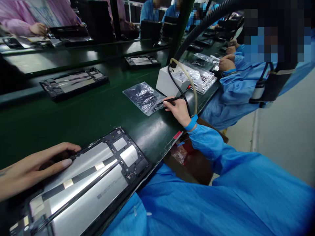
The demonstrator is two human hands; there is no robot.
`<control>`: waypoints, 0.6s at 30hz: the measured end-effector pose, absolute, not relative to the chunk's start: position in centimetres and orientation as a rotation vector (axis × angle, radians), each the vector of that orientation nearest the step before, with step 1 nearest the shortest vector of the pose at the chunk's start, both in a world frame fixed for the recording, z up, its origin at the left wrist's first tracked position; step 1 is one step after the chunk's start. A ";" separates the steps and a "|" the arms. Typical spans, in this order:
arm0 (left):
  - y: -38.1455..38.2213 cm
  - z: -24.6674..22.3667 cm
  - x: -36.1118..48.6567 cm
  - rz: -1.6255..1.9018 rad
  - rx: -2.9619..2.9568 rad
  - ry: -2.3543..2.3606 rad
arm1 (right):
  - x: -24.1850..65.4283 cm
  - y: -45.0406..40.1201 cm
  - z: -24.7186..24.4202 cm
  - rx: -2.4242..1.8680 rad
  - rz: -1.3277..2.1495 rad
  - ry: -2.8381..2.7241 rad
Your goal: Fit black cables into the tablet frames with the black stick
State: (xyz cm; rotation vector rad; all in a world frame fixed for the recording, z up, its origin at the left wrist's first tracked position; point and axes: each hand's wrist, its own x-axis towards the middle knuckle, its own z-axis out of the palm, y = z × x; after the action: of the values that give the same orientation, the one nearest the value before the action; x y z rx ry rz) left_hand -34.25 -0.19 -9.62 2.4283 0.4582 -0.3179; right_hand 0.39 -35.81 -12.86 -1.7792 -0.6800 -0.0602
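An opened tablet (90, 183), its silver batteries and dark inner frame showing, lies at the near edge of the bench. My left hand (46, 164) is closed on its far long edge, the thumb on the rim and the other fingers partly hidden behind it. Farther right, my right hand (178, 109) pinches a slim black suction pen (173, 99). The pen's tip is over the near right corner of a clear plastic bag (142, 96), where small dark pieces (157, 106) show; whether it touches one I cannot tell.
Behind my right hand stands a white box (167, 82) with a red-lit switch and a looping pale hose (194, 85). More opened tablets (73, 82) lie across the green bench (113, 108). A co-worker's hands (226, 62) are at the right, near bagged parts (201, 78).
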 end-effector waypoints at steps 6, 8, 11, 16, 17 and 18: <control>0.8 -9.6 -34.2 -0.278 2.541 0.386 | -2.3 -37.5 -12.4 -1.651 -0.031 -0.586; 0.4 -8.3 -32.6 -0.229 2.705 0.301 | -4.0 -38.9 -11.8 -1.580 -0.015 -0.530; -3.0 -5.0 -27.4 -0.148 3.016 0.083 | -6.3 -41.6 -10.8 -1.363 0.047 -0.431; -15.5 -0.9 -16.2 -0.251 3.141 -0.618 | -7.7 -47.2 -10.8 -1.185 -0.003 -0.324; -18.1 -0.9 -14.3 -0.217 3.148 -0.746 | -7.6 -48.4 -11.1 -1.201 -0.094 -0.303; -20.6 -1.0 -12.8 -0.170 3.128 -0.869 | -7.2 -49.8 -11.6 -1.214 -0.213 -0.274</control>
State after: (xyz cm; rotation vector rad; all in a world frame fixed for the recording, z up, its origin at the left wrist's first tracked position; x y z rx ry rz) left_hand -12.77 -20.59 -1.00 3.1282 -0.8694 -0.1697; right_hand -7.24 -49.77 -11.60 -1.2137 -0.2741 -0.2134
